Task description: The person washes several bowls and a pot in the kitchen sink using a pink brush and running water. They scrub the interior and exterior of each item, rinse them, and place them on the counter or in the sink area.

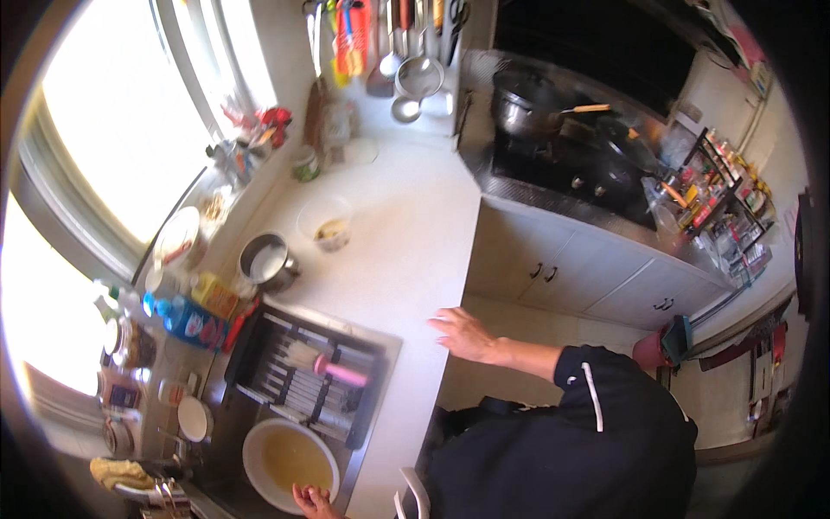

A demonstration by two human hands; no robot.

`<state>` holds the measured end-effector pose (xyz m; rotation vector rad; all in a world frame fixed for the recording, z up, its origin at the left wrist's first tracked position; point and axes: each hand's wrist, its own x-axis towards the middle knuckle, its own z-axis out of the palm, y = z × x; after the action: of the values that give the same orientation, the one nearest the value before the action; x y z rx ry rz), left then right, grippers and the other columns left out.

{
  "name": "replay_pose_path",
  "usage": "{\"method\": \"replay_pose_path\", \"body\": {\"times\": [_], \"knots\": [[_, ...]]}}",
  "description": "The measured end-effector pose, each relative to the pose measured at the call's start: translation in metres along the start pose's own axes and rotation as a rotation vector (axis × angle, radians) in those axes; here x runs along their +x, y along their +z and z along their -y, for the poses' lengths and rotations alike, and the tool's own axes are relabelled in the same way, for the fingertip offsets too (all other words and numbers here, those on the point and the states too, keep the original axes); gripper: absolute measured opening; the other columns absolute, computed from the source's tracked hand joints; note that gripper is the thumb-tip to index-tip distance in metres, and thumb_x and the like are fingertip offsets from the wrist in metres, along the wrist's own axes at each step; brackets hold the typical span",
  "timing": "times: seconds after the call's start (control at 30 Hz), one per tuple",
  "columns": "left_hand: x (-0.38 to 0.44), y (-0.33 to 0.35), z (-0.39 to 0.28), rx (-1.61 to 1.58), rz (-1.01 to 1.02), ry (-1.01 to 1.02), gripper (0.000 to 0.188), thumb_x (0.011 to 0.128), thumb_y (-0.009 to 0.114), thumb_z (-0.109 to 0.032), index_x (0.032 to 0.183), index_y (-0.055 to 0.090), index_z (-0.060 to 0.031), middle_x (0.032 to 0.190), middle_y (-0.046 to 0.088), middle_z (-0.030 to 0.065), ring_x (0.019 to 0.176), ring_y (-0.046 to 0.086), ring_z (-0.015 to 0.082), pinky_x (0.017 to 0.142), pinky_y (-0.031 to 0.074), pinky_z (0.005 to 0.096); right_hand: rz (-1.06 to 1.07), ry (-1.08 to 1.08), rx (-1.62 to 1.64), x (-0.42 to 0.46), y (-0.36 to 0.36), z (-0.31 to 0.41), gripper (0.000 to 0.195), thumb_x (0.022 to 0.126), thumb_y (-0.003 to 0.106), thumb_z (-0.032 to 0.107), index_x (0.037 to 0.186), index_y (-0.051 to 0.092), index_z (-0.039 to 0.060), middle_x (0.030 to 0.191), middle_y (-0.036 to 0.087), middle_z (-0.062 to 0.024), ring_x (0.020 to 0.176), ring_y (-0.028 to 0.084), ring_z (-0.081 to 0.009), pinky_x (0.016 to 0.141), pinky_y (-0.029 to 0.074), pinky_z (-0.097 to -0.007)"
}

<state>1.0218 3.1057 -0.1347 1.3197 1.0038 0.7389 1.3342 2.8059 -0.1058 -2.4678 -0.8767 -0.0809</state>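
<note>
My right hand (pixel 462 335) hovers by the front edge of the white countertop (pixel 395 246), fingers spread and holding nothing I can make out. At the bottom of the view my left hand (pixel 312 502) is at the rim of a white bowl (pixel 254 447); whether it grips the rim is unclear. Cloudy yellowish liquid (pixel 295 457) is in the bowl, which sits in the sink (pixel 224 477). Beside it, a pink-handled brush (pixel 340 370) lies on a dark draining rack (pixel 305 396) over the sink.
A metal pot (pixel 267 261) and a clear bowl with some food (pixel 332 232) stand on the counter. Blue bottles (pixel 191 324) and jars (pixel 130 342) line the window side. Utensils, including a strainer (pixel 419 76), hang at the back. A lidded pot (pixel 522 107) stands on the stove (pixel 570 168).
</note>
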Motion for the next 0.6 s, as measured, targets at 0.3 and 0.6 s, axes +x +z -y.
{"method": "replay_pose_path", "body": {"times": [0.3, 0.6], "knots": [[0.091, 0.119, 0.1, -0.034, 0.186, -0.633, 0.075, 0.073, 0.06, -0.036, 0.126, 0.027, 0.0052, 0.124, 0.033, 0.0194, 0.11, 0.036, 0.0263, 0.093, 0.027, 0.0347, -0.344, 0.643, 0.5, -0.041, -0.115, -0.196, 0.033, 0.08, 0.057, 0.017, 0.109, 0.052, 0.0032, 0.093, 0.056, -0.0075, 0.075, 0.056, -0.014, 0.066, 0.047, -0.027], [0.038, 0.326, -0.011, 0.379, -0.158, 0.259, 0.045, 0.08, 0.052, -0.02, 0.118, 0.04, 0.0007, 0.096, 0.045, 0.0078, 0.082, 0.044, 0.0146, 0.071, 0.036, 0.0253, -0.743, 0.657, 0.899, 0.001, -0.282, -0.41, 0.038, 0.082, 0.056, 0.017, 0.116, 0.045, 0.0034, 0.084, 0.056, -0.0049, 0.066, 0.053, -0.0086, 0.053, 0.043, -0.0194]]}}
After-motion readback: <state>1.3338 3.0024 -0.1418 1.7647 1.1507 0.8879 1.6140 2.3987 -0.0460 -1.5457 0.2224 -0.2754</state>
